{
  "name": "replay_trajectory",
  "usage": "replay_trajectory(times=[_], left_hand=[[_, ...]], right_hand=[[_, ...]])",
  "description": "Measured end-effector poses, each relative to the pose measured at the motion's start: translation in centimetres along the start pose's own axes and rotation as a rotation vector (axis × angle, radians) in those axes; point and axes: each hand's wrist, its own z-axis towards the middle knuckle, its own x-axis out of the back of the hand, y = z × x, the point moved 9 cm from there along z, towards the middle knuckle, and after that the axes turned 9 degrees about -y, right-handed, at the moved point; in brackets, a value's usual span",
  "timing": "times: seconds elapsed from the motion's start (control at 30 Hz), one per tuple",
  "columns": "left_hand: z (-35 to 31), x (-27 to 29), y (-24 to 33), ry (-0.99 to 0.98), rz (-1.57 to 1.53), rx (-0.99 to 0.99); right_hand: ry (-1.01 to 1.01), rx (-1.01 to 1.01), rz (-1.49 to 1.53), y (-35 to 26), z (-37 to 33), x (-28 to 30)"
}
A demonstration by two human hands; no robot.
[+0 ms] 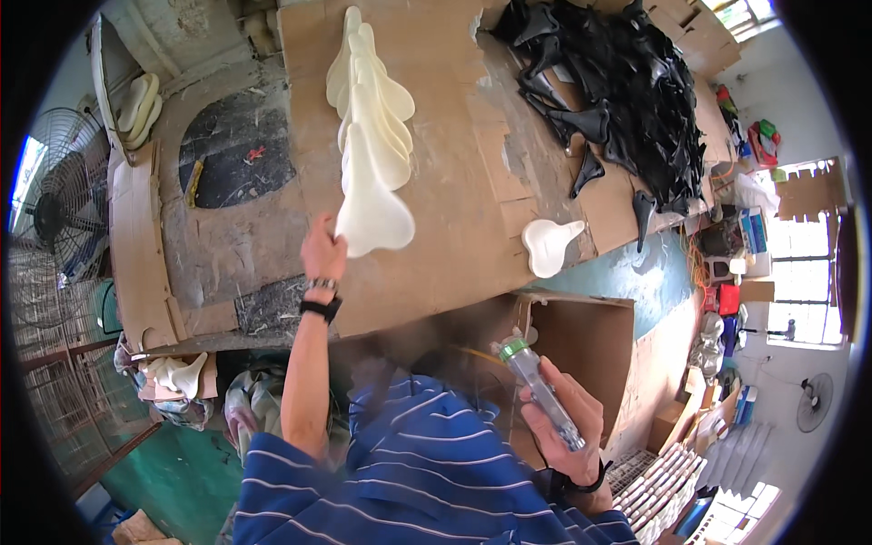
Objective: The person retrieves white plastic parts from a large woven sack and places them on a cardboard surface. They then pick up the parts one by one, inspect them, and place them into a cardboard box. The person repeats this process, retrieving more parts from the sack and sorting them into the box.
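A row of overlapping cream bicycle-saddle pads (pixel 368 127) runs away from me along the cardboard-covered bench. My left hand (pixel 324 250) pinches the left edge of the nearest saddle pad (pixel 374 213), whose narrow end points away and overlaps the pads behind. In front of my body, off to the right, my right hand (pixel 570 420) is wrapped round a slim cylindrical tool (pixel 543 392) with a grey, partly see-through body and a green collar; its exact kind is unclear. Apart from the row, a single cream saddle pad (pixel 550 246) lies near the bench's right front edge.
Black saddle shells (pixel 618 100) lie heaped at the bench's back right. An open cardboard box (pixel 581 363) stands below the front edge. To the left are a large caged fan (pixel 59 213) and more cream pads (pixel 141 111). A yellow strip (pixel 194 183) lies on a dark patch.
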Motion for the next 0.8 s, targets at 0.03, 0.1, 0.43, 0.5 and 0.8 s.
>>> replay_trajectory(times=[0.03, 0.1, 0.43, 0.5, 0.8], left_hand=[[-1.5, 1.5, -1.9, 0.018, 0.036, -0.005], [-3.7, 3.1, -5.9, -0.002, 0.075, -0.01], [-5.9, 1.8, -18.6, -0.14, -0.18, 0.414], [-4.0, 2.5, -14.6, -0.071, -0.133, 0.24], [9.0, -2.3, 5.3, 0.033, 0.069, -0.258]], right_hand=[[-0.039, -0.01, -0.001, 0.3, 0.2, -0.3], [-0.108, -0.027, -0.007, 1.0, 0.4, -1.1], [0.083, 0.114, -0.087, -2.1, 3.1, 0.6], [0.153, 0.117, -0.117, -2.9, 3.1, 0.8], [0.142, 0.058, 0.019, -2.7, 3.2, -1.7]])
